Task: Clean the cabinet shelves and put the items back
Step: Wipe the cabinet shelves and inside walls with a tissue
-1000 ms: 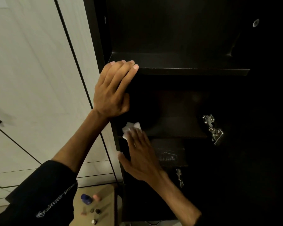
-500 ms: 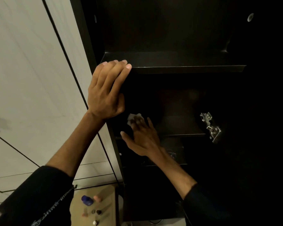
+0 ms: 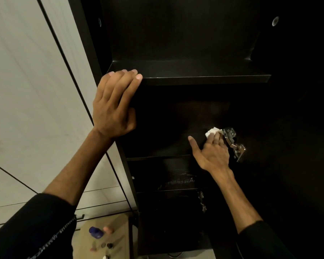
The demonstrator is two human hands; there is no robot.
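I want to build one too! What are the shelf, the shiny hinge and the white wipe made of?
Shelf: probably laminated board, dark and matte, with a thin, sharp front edge.
Hinge: metal, silvery, glinting in the light.
Wipe: soft and white, crumpled; tissue or cloth, I can't tell which.

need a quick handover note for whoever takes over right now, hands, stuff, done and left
Left hand: fingers lie flat over the upper shelf front edge, bracing.
Right hand: fingers press a white wipe on the middle shelf, far right beside the metal hinge.
Items: blue bottle and small bottles sit out on the low surface at bottom left.
Done: cannot tell.
Left: lower shelf shows pale smudges; items not yet back.
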